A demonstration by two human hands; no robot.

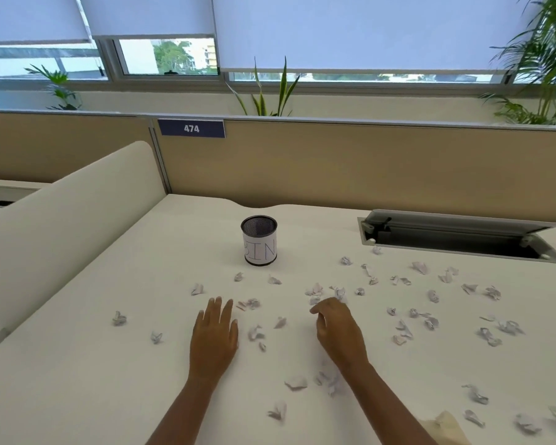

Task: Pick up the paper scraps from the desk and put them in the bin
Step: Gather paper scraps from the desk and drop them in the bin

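Crumpled paper scraps (119, 318) litter a cream table (103, 387) in front and right of an upright mesh bin (259, 242). The left hand (214, 332) lies flat, fingers straight; the right hand (337, 329) is loosely curled, holding nothing.

I read "BIN" on the white paper label (260, 250) wrapping the mesh bin (259, 240). I read "474" on the blue plate (191, 128) at the partition's top edge.

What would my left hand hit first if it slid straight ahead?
Probably the small crumpled white paper scrap ahead of the left hand, then the black mesh bin; depth is unclear.
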